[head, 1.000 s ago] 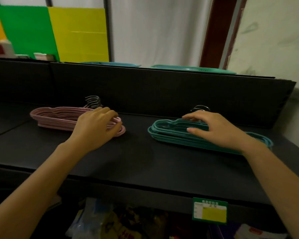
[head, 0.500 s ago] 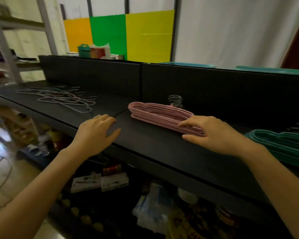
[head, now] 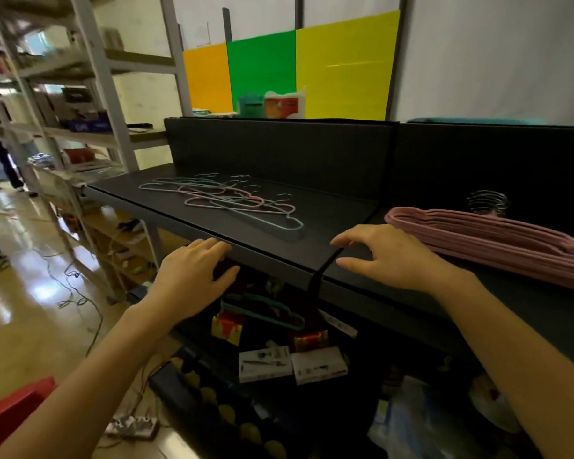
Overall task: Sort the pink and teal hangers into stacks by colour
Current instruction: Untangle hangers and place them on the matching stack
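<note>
Fingers point(head: 212, 248) of my left hand point(head: 193, 276) lie loosely curved at the front lip of the table point(head: 328, 207), holding nothing. The fingers point(head: 348, 240) of my right hand point(head: 388, 256) are spread and slack over the table top, also holding nothing. I can't tell whether they touch it.

The pink stack point(head: 497, 240) sits just to the right of my right hand, its metal hooks bunched at the back. The loose hangers point(head: 226, 200), pink and teal mixed, lie tangled farther along the table, ahead of my left hand and well apart from the stack. One stray teal hanger point(head: 262, 309) lies on the shelf below the table.

I'd judge these hangers to be thin coated wire: light, a bit springy, and not fragile. The nuisance should be the hooks and loops snagging one another. I'd pinch one at the neck under its hook or at a shoulder bend, then lift it slowly so it slides free instead of dragging the rest.

Half a second ago my right fingertips were on the near end of the pink stack; now that hand is off it, to its left. The teal stack showed at the right edge then and is out of sight now. The tangle was far off to the left and is now nearly in front of me.
</note>
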